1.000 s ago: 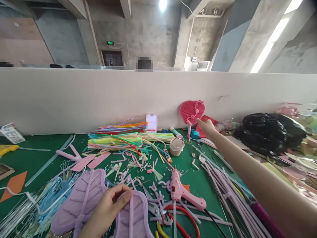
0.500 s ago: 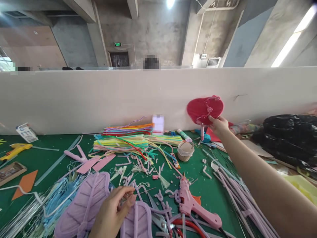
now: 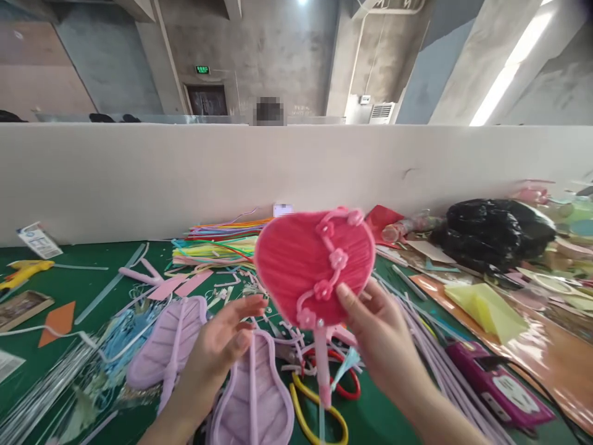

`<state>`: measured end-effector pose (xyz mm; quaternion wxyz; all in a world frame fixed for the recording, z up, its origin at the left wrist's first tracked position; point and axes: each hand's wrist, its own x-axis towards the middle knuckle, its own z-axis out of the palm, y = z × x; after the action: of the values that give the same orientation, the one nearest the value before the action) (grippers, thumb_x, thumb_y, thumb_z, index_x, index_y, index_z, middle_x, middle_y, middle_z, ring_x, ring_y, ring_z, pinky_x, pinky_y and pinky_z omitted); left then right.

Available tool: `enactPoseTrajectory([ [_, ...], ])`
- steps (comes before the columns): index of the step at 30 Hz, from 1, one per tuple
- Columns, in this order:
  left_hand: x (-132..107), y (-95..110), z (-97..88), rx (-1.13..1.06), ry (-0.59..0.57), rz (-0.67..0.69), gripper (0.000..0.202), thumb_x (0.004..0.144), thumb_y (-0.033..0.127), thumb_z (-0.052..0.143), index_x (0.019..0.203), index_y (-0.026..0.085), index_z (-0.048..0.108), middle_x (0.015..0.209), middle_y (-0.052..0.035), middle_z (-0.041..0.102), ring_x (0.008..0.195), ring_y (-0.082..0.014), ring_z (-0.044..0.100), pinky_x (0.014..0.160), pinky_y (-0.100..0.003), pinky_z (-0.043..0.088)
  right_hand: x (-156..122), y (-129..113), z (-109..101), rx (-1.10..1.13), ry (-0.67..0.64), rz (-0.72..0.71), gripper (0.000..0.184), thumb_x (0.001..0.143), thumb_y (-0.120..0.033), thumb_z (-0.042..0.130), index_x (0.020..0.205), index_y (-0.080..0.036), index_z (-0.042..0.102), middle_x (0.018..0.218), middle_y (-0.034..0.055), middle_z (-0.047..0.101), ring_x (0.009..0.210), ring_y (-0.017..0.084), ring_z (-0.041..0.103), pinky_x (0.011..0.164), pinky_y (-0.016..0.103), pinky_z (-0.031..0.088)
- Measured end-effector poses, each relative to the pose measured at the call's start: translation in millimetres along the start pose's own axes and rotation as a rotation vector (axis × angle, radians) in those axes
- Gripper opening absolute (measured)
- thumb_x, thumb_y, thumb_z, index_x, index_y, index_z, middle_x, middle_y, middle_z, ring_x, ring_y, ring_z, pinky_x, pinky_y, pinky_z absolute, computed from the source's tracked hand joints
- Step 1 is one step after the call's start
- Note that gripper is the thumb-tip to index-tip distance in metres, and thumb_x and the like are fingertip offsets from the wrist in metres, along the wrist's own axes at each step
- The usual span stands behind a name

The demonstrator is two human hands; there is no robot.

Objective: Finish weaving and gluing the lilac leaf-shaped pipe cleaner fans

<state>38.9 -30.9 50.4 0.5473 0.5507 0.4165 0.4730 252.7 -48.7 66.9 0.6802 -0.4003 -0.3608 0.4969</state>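
Observation:
A red heart-shaped hand fan (image 3: 296, 262) with small pink flowers and a pale pink handle is upright in front of me. My right hand (image 3: 377, 324) grips its lower right edge, thumb on the face. To the fan's left, my left hand (image 3: 227, 343) is raised with its fingers apart, holding nothing. Below it lie two lilac leaf-shaped pieces, one on the left (image 3: 169, 346) and one nearer the middle (image 3: 252, 395). The fan hides most of the pink glue gun (image 3: 343, 335). Beneath the handle show scissors with yellow loops (image 3: 319, 426) and a red-looped tool (image 3: 354, 383).
Bundles of coloured pipe cleaners (image 3: 213, 250) lie at the back against a white partition (image 3: 139, 179). A yellow glue gun (image 3: 28, 272) is at far left. On the right are lilac stems (image 3: 430, 364), a purple device (image 3: 500, 389) and a black plastic bag (image 3: 491, 235).
My right hand has brought the red fan from the back right, near the partition, to close in front of me. My left hand has lifted slightly and its fingers have spread.

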Motion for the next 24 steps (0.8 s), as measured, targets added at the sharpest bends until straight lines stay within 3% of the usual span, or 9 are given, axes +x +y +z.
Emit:
enactPoseTrajectory([
  [2, -9, 10, 13.1, -0.168, -0.053, -0.062, 0.068, 0.065, 0.057, 0.074, 0.116, 0.014, 0.065, 0.120, -0.0166, 0.066, 0.111, -0.0341, 0.061, 0.090, -0.040, 0.051, -29, 25, 19, 0.076, -0.018, 0.093, 0.033, 0.078, -0.035, 0.074, 0.108, -0.023, 0.065, 0.104, 0.0069, 0.073, 0.093, 0.025, 0.069, 0.083, 0.041, 0.056],
  [3, -12, 13, 18.8, -0.198, -0.026, -0.113, 0.063, 0.065, 0.049, 0.077, 0.116, 0.014, 0.065, 0.116, -0.0156, 0.069, 0.107, -0.0333, 0.063, 0.088, -0.041, 0.052, -39, 35, 26, 0.116, -0.037, 0.123, 0.035, 0.078, -0.035, 0.073, 0.110, -0.024, 0.064, 0.109, 0.0070, 0.072, 0.100, 0.026, 0.067, 0.088, 0.042, 0.055],
  [6, -15, 17, 28.7, -0.223, 0.189, -0.128, 0.058, 0.063, 0.034, 0.081, 0.116, 0.015, 0.065, 0.108, -0.0118, 0.072, 0.100, -0.0308, 0.067, 0.086, -0.041, 0.055, -52, 53, 42, 0.210, -0.054, 0.180, 0.032, 0.079, -0.034, 0.073, 0.109, -0.026, 0.064, 0.114, 0.0054, 0.071, 0.108, 0.025, 0.064, 0.093, 0.042, 0.052],
  [8, -15, 17, 29.6, -0.229, 0.258, -0.099, 0.059, 0.062, 0.032, 0.082, 0.116, 0.015, 0.065, 0.107, -0.0104, 0.073, 0.098, -0.0303, 0.068, 0.085, -0.041, 0.056, -53, 55, 45, 0.236, -0.068, 0.207, 0.032, 0.078, -0.034, 0.073, 0.108, -0.026, 0.065, 0.113, 0.0051, 0.071, 0.108, 0.026, 0.065, 0.092, 0.042, 0.052],
  [17, -16, 13, 22.2, -0.170, 0.275, -0.121, 0.058, 0.064, 0.033, 0.079, 0.117, 0.015, 0.065, 0.100, -0.0085, 0.075, 0.090, -0.0286, 0.070, 0.079, -0.037, 0.058, -50, 52, 50, 0.222, -0.090, 0.284, 0.037, 0.074, -0.034, 0.077, 0.105, -0.022, 0.061, 0.105, 0.0073, 0.072, 0.102, 0.027, 0.066, 0.091, 0.043, 0.051],
  [19, -17, 17, 21.4, -0.057, 0.312, -0.087, 0.051, 0.068, 0.037, 0.075, 0.114, 0.016, 0.067, 0.103, -0.0080, 0.074, 0.096, -0.0285, 0.068, 0.082, -0.036, 0.056, -48, 56, 49, 0.162, -0.039, 0.225, 0.040, 0.075, -0.036, 0.075, 0.108, -0.024, 0.056, 0.111, 0.0069, 0.069, 0.105, 0.025, 0.063, 0.090, 0.040, 0.051],
  [22, -21, 24, 22.8, 0.116, 0.366, -0.035, 0.041, 0.076, 0.045, 0.066, 0.106, 0.017, 0.070, 0.103, -0.0076, 0.074, 0.103, -0.0295, 0.066, 0.087, -0.035, 0.054, -46, 58, 45, -0.031, 0.111, 0.009, 0.048, 0.075, -0.037, 0.076, 0.113, -0.029, 0.049, 0.115, 0.0053, 0.063, 0.101, 0.020, 0.061, 0.084, 0.033, 0.052],
  [24, -25, 28, 25.1, 0.152, 0.329, 0.006, 0.046, 0.080, 0.053, 0.059, 0.108, 0.018, 0.071, 0.106, -0.0088, 0.073, 0.108, -0.0315, 0.063, 0.091, -0.037, 0.052, -47, 53, 43, -0.095, 0.067, -0.063, 0.044, 0.078, -0.046, 0.071, 0.114, -0.029, 0.053, 0.115, 0.0066, 0.063, 0.100, 0.020, 0.060, 0.083, 0.032, 0.051],
])
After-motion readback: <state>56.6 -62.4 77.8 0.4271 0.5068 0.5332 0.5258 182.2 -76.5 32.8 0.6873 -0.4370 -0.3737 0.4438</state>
